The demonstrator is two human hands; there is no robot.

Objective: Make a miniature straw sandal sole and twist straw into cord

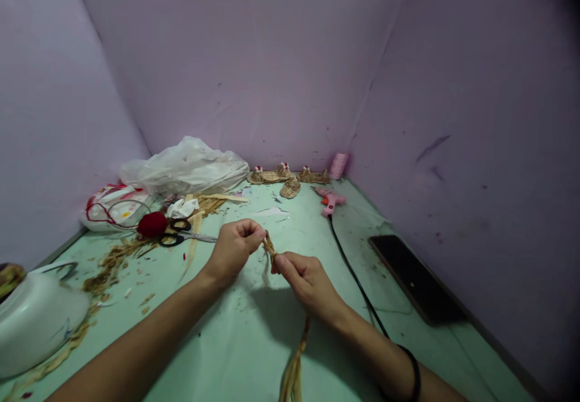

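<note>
Scuffed lilac walls (pixel 290 75), green tabletop (pixel 226 353)

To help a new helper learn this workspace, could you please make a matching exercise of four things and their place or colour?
Things:
1. Fibre strand
2. Glue gun
3. Scissors
4. Phone

Place or colour:
a. Black handles, beside the red ball of yarn
b. Dark, lying near the right-hand wall
c. Held in the fingers of the left hand and right hand
d. Pink, with a black cord

Right pairs: 1-c, 2-d, 3-a, 4-b.
</note>
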